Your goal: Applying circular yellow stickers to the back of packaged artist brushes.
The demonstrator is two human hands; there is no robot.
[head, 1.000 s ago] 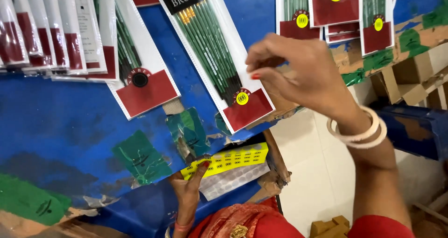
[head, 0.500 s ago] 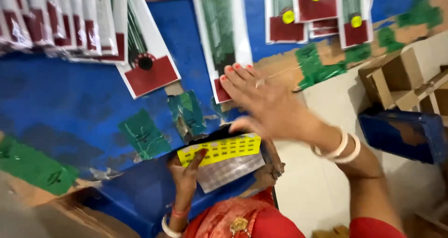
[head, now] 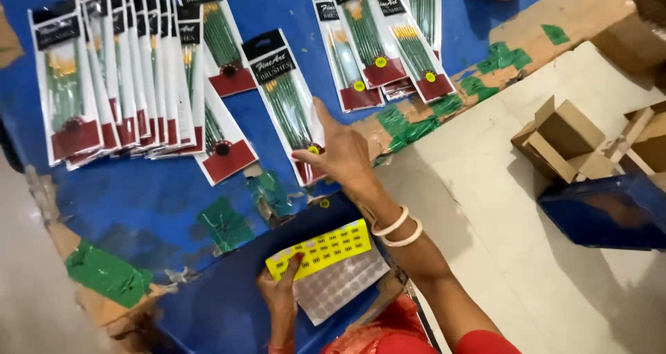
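1. One packet of green-handled brushes (head: pixel 288 108) lies flat on the blue tabletop (head: pixel 139 187), partly under the right hand (head: pixel 340 153); its long axis runs from the black header card, far and left of the hand, down to the red foot at the fingers.
2. The right hand is spread loosely, forefinger stretched up along the packet, gripping nothing I can make out; it is the nearer hand.
3. The left hand (head: pixel 277 295), near the body, pinches the yellow sticker sheet (head: pixel 320 248) by its corner, thumb on top.
4. More brush packets (head: pixel 125 83) fan out well left; another cluster (head: pixel 381 42) lies beyond.
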